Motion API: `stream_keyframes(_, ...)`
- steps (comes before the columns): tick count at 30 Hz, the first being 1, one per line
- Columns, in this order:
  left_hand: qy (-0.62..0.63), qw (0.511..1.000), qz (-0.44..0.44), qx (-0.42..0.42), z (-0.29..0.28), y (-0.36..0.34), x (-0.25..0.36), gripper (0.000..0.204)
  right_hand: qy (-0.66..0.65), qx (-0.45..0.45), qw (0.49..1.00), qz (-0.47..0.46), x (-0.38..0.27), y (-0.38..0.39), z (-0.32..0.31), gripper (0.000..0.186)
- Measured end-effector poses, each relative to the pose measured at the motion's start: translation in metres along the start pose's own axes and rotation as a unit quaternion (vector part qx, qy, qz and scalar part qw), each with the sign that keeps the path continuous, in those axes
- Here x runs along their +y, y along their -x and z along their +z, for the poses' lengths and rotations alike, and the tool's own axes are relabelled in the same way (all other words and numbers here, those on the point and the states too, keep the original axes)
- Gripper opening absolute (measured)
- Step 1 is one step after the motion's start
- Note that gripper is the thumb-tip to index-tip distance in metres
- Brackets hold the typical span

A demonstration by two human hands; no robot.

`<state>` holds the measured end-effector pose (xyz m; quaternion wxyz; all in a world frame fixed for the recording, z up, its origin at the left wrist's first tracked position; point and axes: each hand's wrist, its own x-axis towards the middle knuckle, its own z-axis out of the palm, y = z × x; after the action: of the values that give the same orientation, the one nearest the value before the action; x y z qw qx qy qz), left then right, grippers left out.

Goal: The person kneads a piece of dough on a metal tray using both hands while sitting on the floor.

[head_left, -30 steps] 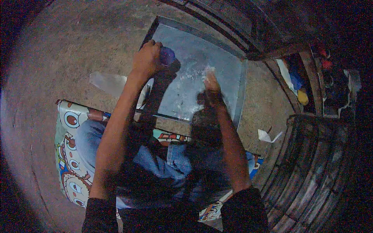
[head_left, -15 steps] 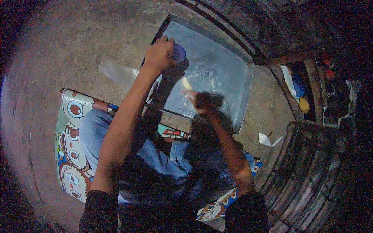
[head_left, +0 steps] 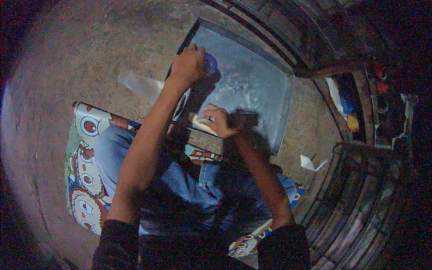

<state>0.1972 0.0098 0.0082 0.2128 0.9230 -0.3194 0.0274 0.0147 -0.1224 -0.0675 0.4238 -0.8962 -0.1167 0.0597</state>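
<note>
My left hand (head_left: 188, 65) is closed around a purple, rounded object (head_left: 210, 64) at the left side of a grey metal tray (head_left: 245, 58). The object looks like a cup or small bowl, though the hand and shadow hide much of it. Over the tray's near edge, my right hand (head_left: 216, 120) pinches a pale piece of dough (head_left: 201, 124) between thumb and fingers. White powder (head_left: 238, 92) is smeared across the tray's middle.
A clear plastic bag (head_left: 141, 86) lies left of the tray. Beneath my legs is a cartoon-printed mat (head_left: 90, 141). Slatted wood (head_left: 351, 193) stands to the right, with a white scrap (head_left: 307, 162) on the floor beside it. A low wooden frame borders the far right.
My right hand has moved left and nearer with the dough, from over the tray's middle to its near edge. The left hand has barely shifted and still grips the purple object.
</note>
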Motion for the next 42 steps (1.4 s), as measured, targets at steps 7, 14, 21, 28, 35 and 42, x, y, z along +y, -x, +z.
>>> stream_keyframes(7, 0.037, 0.999, 0.009, 0.023, -0.004, 0.005, 0.005, 0.06, 0.082, -0.046, 0.996, 0.003, 0.001, 0.006, -0.002, 0.031)
stream_keyframes(14, 0.058, 0.998, -0.017, -0.032, -0.009, 0.009, -0.011, 0.062, 0.095, -0.01, 0.995, 0.0, -0.036, -0.025, 0.001, 0.04)
stream_keyframes(21, 0.036, 0.998, -0.031, -0.034, -0.022, 0.005, 0.006, 0.061, 0.1, 0.008, 0.986, 0.134, 0.017, -0.017, -0.04, 0.038)
stream_keyframes(28, 0.043, 0.999, -0.001, 0.002, -0.01, 0.005, -0.004, 0.066, -0.025, -0.111, 0.992, 0.051, 0.005, 0.0, -0.034, 0.032)
stream_keyframes(35, 0.048, 0.999, 0.0, -0.017, -0.012, 0.003, 0.002, 0.067, 0.023, -0.102, 0.982, 0.159, 0.019, 0.009, -0.021, 0.029)
stream_keyframes(42, 0.046, 0.998, -0.026, -0.028, -0.009, 0.002, -0.001, 0.072, 0.084, -0.126, 0.987, 0.059, -0.001, 0.005, -0.036, 0.028)
